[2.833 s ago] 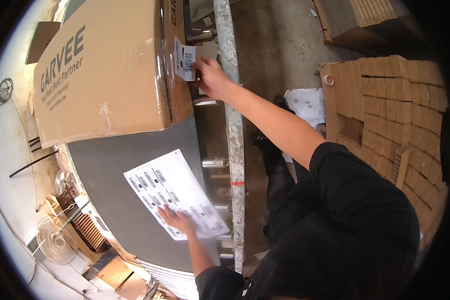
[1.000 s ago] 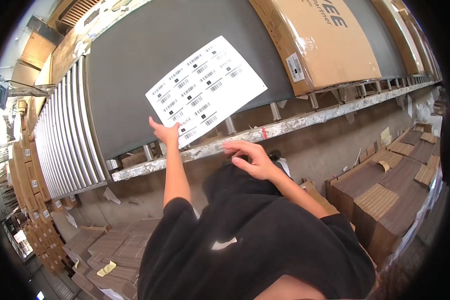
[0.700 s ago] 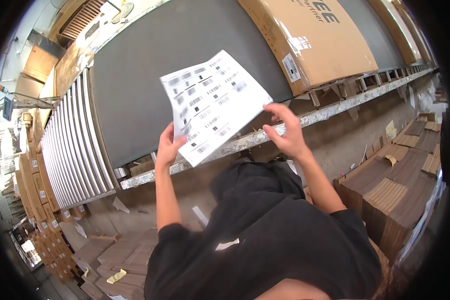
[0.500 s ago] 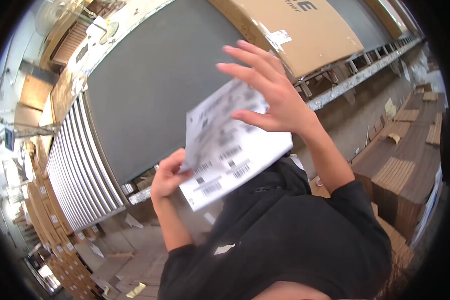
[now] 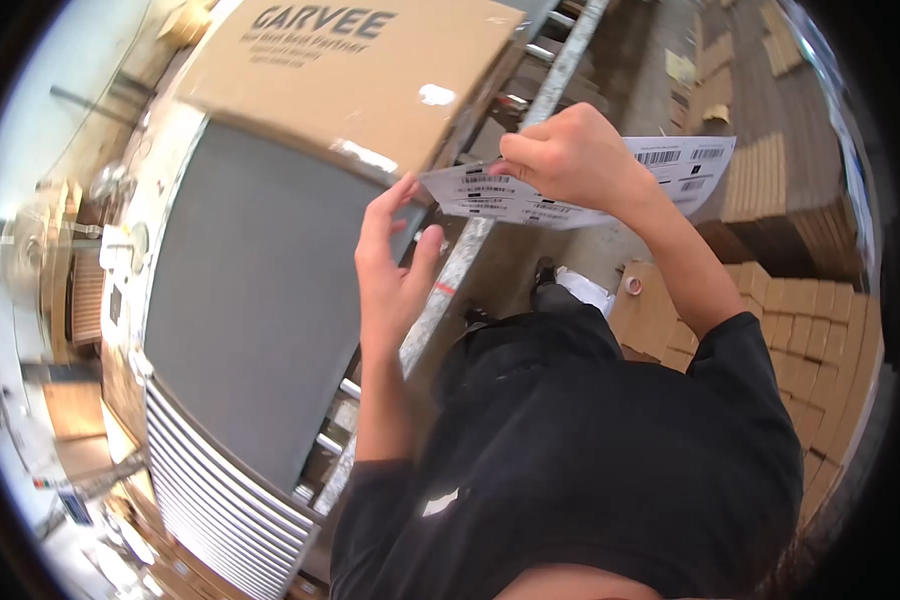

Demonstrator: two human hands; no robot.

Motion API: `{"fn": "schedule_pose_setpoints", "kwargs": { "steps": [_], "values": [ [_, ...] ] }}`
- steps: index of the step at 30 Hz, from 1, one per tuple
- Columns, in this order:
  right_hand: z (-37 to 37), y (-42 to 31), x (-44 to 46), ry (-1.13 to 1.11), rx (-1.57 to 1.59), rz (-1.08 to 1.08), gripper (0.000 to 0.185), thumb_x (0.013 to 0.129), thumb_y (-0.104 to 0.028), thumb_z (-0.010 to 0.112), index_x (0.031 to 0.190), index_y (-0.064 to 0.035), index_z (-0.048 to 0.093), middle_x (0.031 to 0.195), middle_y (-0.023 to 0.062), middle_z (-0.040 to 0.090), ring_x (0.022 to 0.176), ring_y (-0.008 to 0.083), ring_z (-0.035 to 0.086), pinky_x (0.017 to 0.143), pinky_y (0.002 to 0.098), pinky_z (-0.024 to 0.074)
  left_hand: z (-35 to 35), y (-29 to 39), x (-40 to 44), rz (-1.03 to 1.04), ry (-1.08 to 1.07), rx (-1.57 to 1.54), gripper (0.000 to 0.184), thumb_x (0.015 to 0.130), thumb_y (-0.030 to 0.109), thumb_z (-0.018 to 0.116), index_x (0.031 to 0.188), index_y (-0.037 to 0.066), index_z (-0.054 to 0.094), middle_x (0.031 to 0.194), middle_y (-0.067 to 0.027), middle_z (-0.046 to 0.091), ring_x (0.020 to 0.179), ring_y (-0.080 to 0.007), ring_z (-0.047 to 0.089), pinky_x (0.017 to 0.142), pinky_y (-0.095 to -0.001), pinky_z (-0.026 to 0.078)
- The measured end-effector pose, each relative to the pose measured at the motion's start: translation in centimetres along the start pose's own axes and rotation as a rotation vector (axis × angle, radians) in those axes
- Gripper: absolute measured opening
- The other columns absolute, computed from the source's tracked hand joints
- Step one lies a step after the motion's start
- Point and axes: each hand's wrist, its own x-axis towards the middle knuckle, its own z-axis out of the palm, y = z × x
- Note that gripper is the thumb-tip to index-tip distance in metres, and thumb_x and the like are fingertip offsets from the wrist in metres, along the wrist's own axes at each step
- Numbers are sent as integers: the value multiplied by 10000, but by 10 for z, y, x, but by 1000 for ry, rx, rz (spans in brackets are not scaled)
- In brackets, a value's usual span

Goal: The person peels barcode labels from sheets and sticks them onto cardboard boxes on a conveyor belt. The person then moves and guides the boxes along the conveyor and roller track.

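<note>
White rectangular paper sheet, black barcodes (image 5: 548, 208): under right hand (image 5: 578, 157), thumb and fingertips pinched at its upper edge. Left hand (image 5: 384, 275): thumb and fingers apart, fingertips by sheet's near corner; contact unclear. Brown cardboard carton, dark lettering (image 5: 360, 80): beyond left hand. Handling, advised: light pinch, loose end supported against creasing.

A warehouse workspace, as the conveyor belt (image 5: 250, 300), metal rollers (image 5: 225, 490) and stacked cardboard (image 5: 795, 345) show.
</note>
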Motion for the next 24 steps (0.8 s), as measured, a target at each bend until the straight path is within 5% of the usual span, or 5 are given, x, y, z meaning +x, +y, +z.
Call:
{"fn": "schedule_pose_setpoints", "kwargs": {
  "steps": [3, 7, 16, 19, 24],
  "values": [
    [-26, 21, -52, 41, 137, 80, 395, 920, -298, 786, 714, -94, 517, 559, 78, 486, 492, 298, 507, 458, 409, 386, 64, 9, 30, -23, -204, -253, 176, 1011, 96, 681, 1142, -20, 699, 1012, -84, 739, 871, -142, 662, 763, -293, 545],
    [-54, 66, -130, 5, 300, 226, 440, 980, -327, 734, 700, -80, 501, 542, 110, 441, 504, 334, 454, 486, 435, 347, 136, 28, 53, -191, -543, -145, 232, 1087, 186, 603, 1026, -22, 685, 822, -23, 667, 743, -59, 597, 669, -258, 505],
    [-113, 172, -273, 5, 594, 499, 487, 1022, -325, 684, 672, -56, 481, 531, 115, 419, 489, 322, 437, 506, 435, 335, 316, 68, 101, -580, -996, -721, 267, 1093, 245, 508, 926, 53, 589, 771, 1, 586, 655, -79, 551, 584, -244, 464],
    [-125, 205, -302, -6, 474, 519, 418, 1008, -342, 691, 710, -70, 582, 594, 111, 530, 549, 323, 510, 548, 429, 417, 362, 87, 112, -660, -1038, -727, 269, 1085, 270, 528, 926, 62, 590, 751, 16, 557, 625, -63, 500, 569, -234, 433],
    [-139, 243, -298, 416, 341, 300, 102, 898, -143, 778, 952, -71, 731, 859, 54, 644, 666, 263, 572, 595, 371, 455, 417, 99, 141, -704, -1064, -717, 250, 1081, 267, 540, 956, 62, 609, 746, 58, 495, 628, -32, 413, 570, -213, 374]
  ]
}}
